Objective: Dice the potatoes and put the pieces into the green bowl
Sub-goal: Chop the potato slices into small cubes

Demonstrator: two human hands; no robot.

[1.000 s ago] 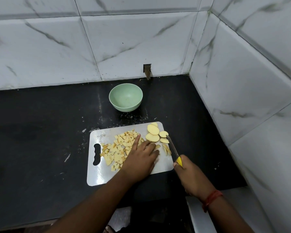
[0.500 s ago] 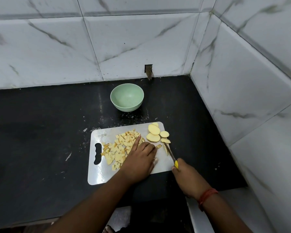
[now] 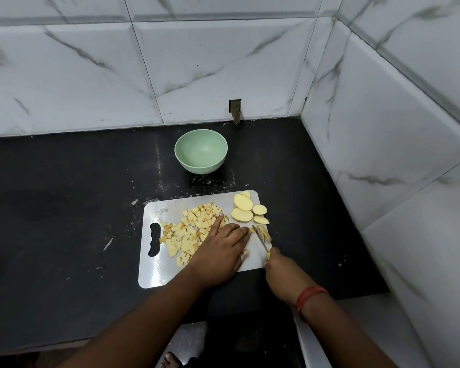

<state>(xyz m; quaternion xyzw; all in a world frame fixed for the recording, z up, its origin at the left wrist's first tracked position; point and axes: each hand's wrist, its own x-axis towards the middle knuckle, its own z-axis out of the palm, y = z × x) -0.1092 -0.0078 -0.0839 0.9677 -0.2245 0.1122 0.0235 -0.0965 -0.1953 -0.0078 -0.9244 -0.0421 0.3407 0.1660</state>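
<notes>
The knife (image 3: 260, 241) had drawn in toward the left hand (image 3: 219, 252) since a second earlier, its blade now close beside the fingertips at the lower centre of the frame, while the right hand (image 3: 282, 269) had slid leftward with it. The left hand lay palm down on the cutting board (image 3: 154, 272), forefinger stretched straight into the heap of diced potato pieces (image 3: 190, 232), the other fingers bent over the piece being cut; whether they pinched it could not be told. The right hand was curled round the knife's yellow handle, blade angled up and left across a few potato strips (image 3: 264, 232) near the board's right edge. Both forearms reached in from the bottom of the frame, a red thread band (image 3: 307, 296) on the right wrist. Uncut potato slices (image 3: 246, 209) sat at the board's upper right corner. The green bowl (image 3: 201, 151) stood above the board on the black counter (image 3: 64, 208), apart from it.
</notes>
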